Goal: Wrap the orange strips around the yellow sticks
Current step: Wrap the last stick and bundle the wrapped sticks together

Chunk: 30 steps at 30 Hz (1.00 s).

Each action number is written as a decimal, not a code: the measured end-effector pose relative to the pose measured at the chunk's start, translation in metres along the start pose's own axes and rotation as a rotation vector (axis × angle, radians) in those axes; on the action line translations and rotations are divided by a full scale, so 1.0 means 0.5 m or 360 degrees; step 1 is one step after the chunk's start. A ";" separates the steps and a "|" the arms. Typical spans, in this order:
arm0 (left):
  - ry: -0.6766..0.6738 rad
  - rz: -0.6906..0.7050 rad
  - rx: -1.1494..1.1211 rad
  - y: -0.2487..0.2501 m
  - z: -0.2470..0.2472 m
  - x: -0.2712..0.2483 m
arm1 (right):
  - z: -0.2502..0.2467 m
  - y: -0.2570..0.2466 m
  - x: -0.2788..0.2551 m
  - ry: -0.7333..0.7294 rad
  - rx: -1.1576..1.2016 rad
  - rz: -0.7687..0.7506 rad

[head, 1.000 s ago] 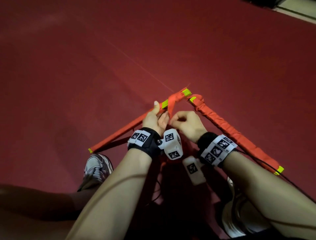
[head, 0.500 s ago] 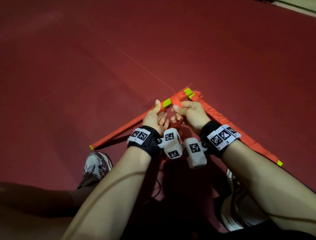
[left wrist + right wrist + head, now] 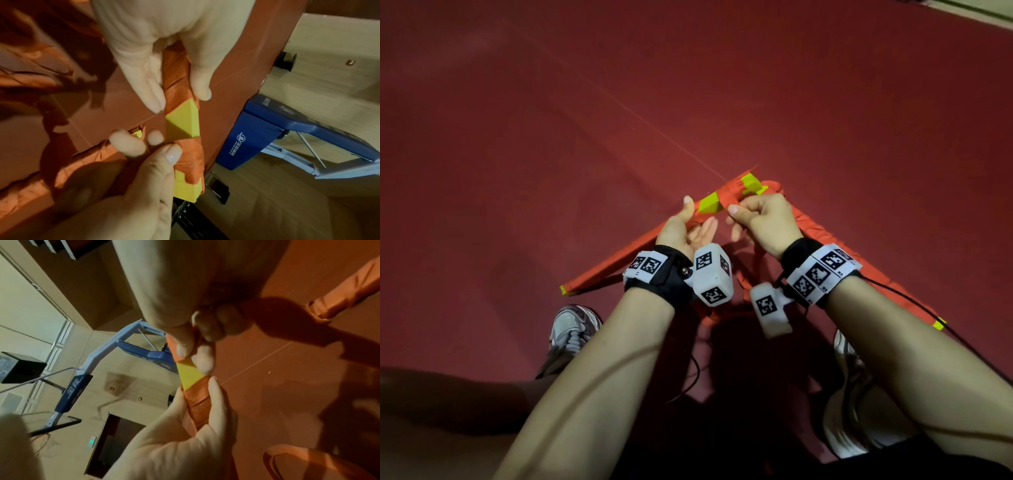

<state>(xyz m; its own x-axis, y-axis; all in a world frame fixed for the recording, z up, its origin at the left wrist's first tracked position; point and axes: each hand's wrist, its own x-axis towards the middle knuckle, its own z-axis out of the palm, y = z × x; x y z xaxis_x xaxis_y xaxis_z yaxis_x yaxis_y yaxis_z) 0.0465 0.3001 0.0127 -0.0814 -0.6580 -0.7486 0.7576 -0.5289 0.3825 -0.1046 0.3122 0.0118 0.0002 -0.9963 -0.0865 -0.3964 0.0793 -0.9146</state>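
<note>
We hold the yellow stick [image 3: 708, 203] off the red floor [image 3: 551, 137], our left hand [image 3: 683, 229] gripping its wrapped length between thumb and fingers. Our right hand [image 3: 763, 219] pinches the orange strip [image 3: 190, 155] against the stick just past a bare yellow patch. A second stick [image 3: 859, 267], already wrapped, lies on the floor just right of our right wrist, its far end meeting the held stick's tip.
</note>
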 end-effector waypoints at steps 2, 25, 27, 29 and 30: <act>-0.0003 -0.0055 0.0004 -0.003 -0.002 -0.002 | -0.002 0.007 0.002 0.0054 -0.0014 0.0067; 0.0151 0.0735 0.2267 0.089 0.005 -0.009 | -0.035 -0.002 0.014 0.0416 0.0148 -0.0199; 0.0275 0.1066 0.2401 0.095 0.004 -0.006 | -0.036 -0.002 0.017 0.0439 0.0149 -0.0212; 0.0065 0.1393 0.2355 0.095 -0.004 0.010 | -0.037 -0.004 0.018 0.0440 0.0150 -0.0210; -0.0169 0.1468 0.2278 0.095 -0.008 0.014 | -0.037 -0.002 0.021 0.0419 0.0143 -0.0208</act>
<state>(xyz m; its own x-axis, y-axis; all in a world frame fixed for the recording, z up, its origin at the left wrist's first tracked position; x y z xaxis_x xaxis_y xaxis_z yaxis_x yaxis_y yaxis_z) 0.0844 0.2728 0.0235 -0.0661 -0.9978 -0.0026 -0.5639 0.0352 0.8251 -0.1213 0.3012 0.0192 -0.1967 -0.9720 0.1285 -0.3260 -0.0587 -0.9435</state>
